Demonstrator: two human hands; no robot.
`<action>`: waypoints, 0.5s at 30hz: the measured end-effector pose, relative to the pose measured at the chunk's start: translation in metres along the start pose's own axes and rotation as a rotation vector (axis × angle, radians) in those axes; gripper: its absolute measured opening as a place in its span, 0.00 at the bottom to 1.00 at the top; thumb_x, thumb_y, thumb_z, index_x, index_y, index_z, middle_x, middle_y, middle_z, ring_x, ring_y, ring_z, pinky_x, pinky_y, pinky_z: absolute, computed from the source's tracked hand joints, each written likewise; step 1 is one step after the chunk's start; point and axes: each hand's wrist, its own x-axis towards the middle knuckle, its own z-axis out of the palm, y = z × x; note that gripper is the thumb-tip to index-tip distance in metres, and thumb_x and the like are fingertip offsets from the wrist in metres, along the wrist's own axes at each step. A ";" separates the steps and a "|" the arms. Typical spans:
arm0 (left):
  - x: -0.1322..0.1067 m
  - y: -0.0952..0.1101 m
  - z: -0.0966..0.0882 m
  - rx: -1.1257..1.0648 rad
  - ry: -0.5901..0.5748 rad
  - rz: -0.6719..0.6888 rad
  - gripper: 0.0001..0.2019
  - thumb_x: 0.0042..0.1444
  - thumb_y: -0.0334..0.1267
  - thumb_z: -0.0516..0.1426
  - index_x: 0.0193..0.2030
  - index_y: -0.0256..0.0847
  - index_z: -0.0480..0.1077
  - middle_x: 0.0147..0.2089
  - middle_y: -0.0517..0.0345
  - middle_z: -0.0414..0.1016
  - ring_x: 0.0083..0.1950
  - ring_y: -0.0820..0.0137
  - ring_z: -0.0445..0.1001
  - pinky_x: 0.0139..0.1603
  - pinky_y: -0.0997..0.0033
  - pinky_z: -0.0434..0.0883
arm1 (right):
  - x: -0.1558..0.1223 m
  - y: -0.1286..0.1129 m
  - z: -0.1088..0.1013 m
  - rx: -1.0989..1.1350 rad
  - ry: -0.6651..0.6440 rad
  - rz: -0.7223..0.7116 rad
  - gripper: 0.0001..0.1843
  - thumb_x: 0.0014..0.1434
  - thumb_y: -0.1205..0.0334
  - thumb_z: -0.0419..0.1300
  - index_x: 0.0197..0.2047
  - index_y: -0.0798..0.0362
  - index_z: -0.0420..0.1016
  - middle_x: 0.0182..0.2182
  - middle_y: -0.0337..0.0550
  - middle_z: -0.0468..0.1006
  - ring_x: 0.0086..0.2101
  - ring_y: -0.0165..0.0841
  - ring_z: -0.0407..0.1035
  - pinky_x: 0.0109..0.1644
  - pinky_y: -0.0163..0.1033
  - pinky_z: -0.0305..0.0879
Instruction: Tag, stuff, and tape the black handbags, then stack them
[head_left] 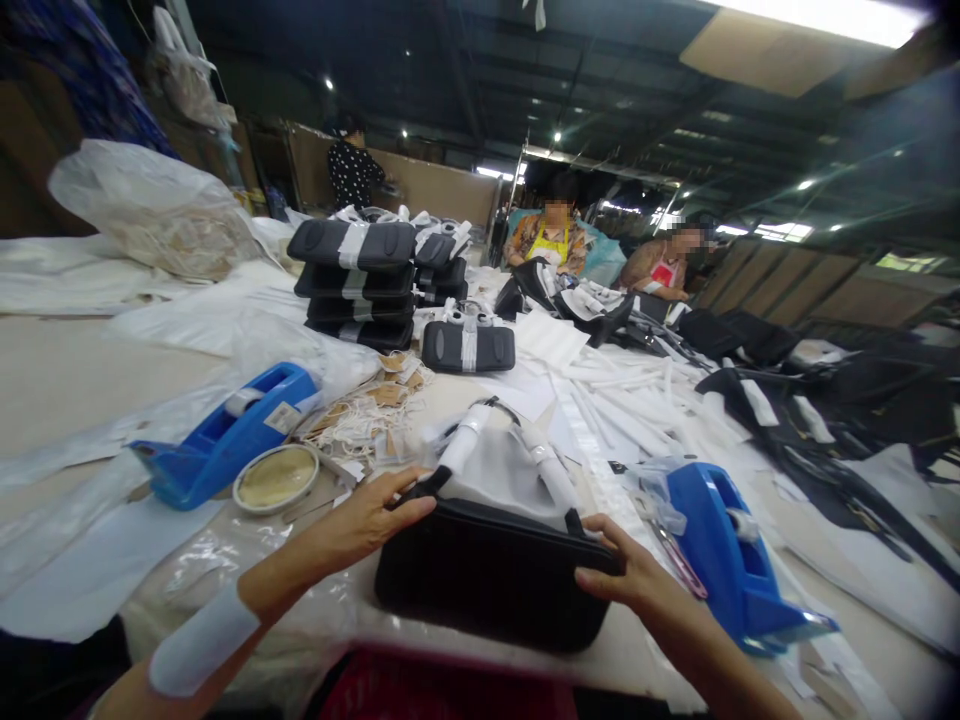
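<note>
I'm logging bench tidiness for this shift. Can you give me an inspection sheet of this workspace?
Surface: table, mostly covered by white sheets and plastic film.
Job's things: black bag at the near edge, its handles wrapped in white.
Clutter: left tape dispenser and right tape dispenser, both blue; round lid; string tags; stacked black cases; loose white strips.
Grippers: left hand grips the bag's top left corner; right hand grips its top right corner.
Cables: nothing seen.
Surroundings: two people seated at the far end; dim hall with ceiling lights.
</note>
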 end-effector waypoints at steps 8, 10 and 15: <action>-0.010 -0.012 0.028 -0.447 0.043 -0.119 0.35 0.49 0.52 0.65 0.62 0.46 0.64 0.55 0.55 0.76 0.58 0.56 0.71 0.57 0.62 0.69 | 0.007 0.019 0.013 0.229 0.126 -0.041 0.30 0.40 0.49 0.72 0.45 0.49 0.69 0.35 0.42 0.79 0.38 0.44 0.72 0.42 0.44 0.64; -0.009 -0.015 0.035 -0.540 0.054 -0.113 0.34 0.49 0.52 0.65 0.61 0.45 0.64 0.50 0.56 0.78 0.53 0.58 0.74 0.54 0.63 0.71 | 0.006 0.023 0.017 0.191 0.180 -0.064 0.28 0.42 0.47 0.71 0.43 0.50 0.70 0.34 0.42 0.78 0.38 0.43 0.72 0.42 0.43 0.64; -0.005 -0.020 0.038 -0.537 0.122 -0.172 0.34 0.48 0.54 0.65 0.60 0.45 0.64 0.53 0.55 0.77 0.55 0.57 0.74 0.56 0.63 0.70 | 0.001 0.023 0.025 0.161 0.307 -0.105 0.27 0.46 0.47 0.68 0.47 0.48 0.71 0.37 0.40 0.78 0.40 0.42 0.71 0.45 0.43 0.65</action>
